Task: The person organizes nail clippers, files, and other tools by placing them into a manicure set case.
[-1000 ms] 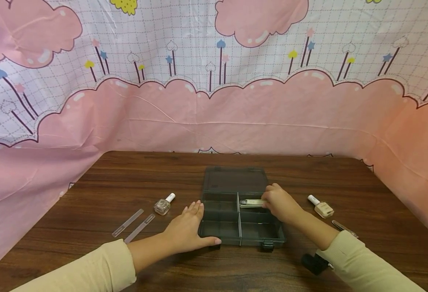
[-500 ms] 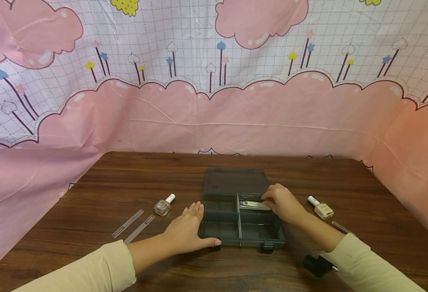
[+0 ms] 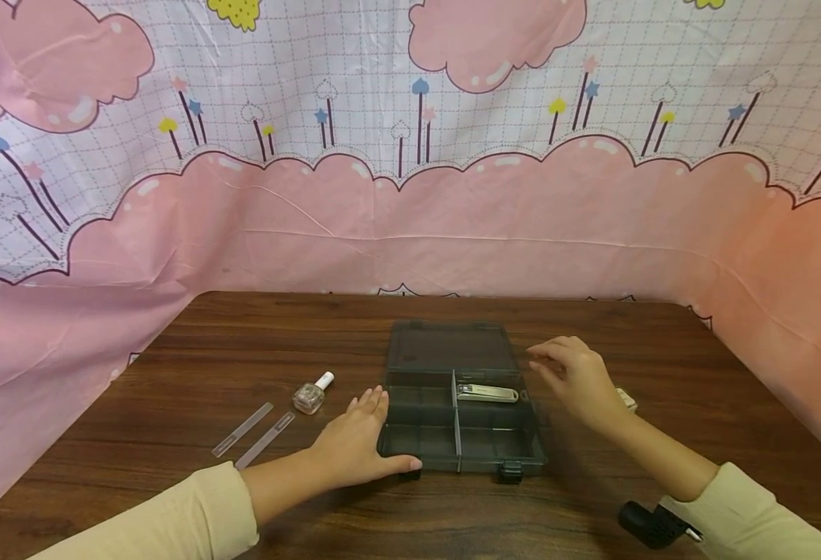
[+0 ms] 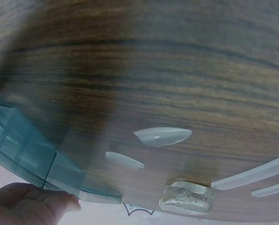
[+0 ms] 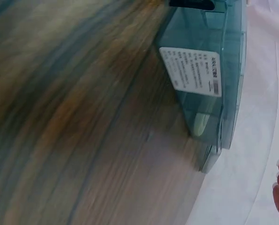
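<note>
A dark translucent divided box (image 3: 420,443) sits with its lid (image 3: 452,346) laid back at the middle of the table. The nail clipper (image 3: 487,393) lies in its back right compartment. My left hand (image 3: 354,439) rests along the box's left side, fingers extended and thumb at the front edge. In the left wrist view its fingers (image 4: 34,206) overlap the box wall. My right hand (image 3: 581,381) hovers just right of the box, fingers bent loosely with nothing between them. The right wrist view shows a white printed label (image 5: 193,70) on the box's side.
Left of the box lie a clear glitter nail polish bottle (image 3: 310,397) and two translucent strips (image 3: 242,429). A cream nail polish bottle (image 3: 627,399) is mostly hidden behind the right forearm. A patterned curtain (image 3: 396,233) closes off the table's back.
My right hand has let go of the nail clipper, which now lies in the compartment, and has moved right, away from the box. The left hand has stayed in place.
</note>
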`<state>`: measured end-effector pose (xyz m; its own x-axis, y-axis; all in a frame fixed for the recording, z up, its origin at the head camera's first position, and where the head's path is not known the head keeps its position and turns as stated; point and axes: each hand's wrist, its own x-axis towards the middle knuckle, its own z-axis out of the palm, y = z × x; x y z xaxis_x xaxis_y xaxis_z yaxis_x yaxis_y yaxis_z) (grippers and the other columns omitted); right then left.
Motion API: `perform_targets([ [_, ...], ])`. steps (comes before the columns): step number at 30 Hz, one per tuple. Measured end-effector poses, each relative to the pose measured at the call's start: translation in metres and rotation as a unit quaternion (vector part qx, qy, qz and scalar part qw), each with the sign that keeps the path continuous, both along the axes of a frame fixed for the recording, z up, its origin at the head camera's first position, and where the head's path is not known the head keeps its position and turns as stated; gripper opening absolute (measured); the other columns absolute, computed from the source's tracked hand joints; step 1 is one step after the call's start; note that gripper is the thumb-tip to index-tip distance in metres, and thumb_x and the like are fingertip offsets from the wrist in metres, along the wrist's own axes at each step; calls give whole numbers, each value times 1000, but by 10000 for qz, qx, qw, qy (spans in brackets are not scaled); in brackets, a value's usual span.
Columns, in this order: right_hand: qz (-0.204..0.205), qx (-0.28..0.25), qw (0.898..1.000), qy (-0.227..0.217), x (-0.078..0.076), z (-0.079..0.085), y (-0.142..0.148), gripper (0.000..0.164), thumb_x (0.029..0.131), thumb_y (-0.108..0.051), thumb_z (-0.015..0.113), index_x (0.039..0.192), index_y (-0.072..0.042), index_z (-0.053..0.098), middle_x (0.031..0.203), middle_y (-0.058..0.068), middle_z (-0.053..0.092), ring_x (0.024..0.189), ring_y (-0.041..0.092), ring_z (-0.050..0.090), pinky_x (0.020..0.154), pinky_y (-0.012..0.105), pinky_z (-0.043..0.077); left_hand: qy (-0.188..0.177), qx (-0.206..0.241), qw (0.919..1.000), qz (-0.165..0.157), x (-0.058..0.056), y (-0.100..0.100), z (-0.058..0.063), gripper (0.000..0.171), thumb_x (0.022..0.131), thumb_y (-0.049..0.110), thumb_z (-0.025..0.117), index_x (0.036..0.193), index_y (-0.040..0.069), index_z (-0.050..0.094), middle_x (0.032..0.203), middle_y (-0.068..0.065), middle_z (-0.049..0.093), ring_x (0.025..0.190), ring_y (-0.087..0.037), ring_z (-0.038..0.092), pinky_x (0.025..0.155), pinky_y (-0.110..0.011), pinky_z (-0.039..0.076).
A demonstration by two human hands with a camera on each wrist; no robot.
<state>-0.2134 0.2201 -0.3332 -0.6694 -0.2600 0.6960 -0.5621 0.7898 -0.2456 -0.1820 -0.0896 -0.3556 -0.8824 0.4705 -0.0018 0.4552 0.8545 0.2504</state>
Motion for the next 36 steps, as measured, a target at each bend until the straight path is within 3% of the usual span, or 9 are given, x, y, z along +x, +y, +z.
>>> perform_targets([
  [5,-303,-176,9992,180,11,1,11,26,72,2,75,97,2,69,90,13,68,74,17,52,56,29,47,9,7,10000,-23,1,1,1,102,77,67,58,139,-9,32,147,-26,28,135,-41,31,108,-48,33],
  [12,-485,-345,9982,-117,21,-6,29,36,73,-1,75,106,6,64,100,20,64,95,35,56,75,51,47,75,39,10000,-11,2,-2,-3,102,77,67,57,139,-9,32,147,-26,29,133,-43,33,107,-49,35],
  [22,-864,-410,9917,-857,44,-10,66,47,81,-14,72,120,7,55,114,31,58,94,44,56,73,59,45,34,58,9999,-74,0,-1,-3,103,77,68,56,140,-9,30,148,-26,27,135,-43,30,107,-51,33],
  [30,-1132,-237,9897,-849,54,-28,93,51,73,-13,77,116,8,56,110,33,58,94,49,55,72,61,43,-35,37,10000,-19,1,-1,0,103,77,68,56,140,-8,30,148,-26,26,134,-44,30,107,-51,34],
  [36,-1461,-199,9799,-1344,61,-45,111,59,72,-22,79,115,11,55,111,36,56,100,54,51,76,60,42,-38,45,10000,-5,3,0,0,102,77,68,57,140,-9,30,148,-26,27,134,-43,31,107,-51,35],
])
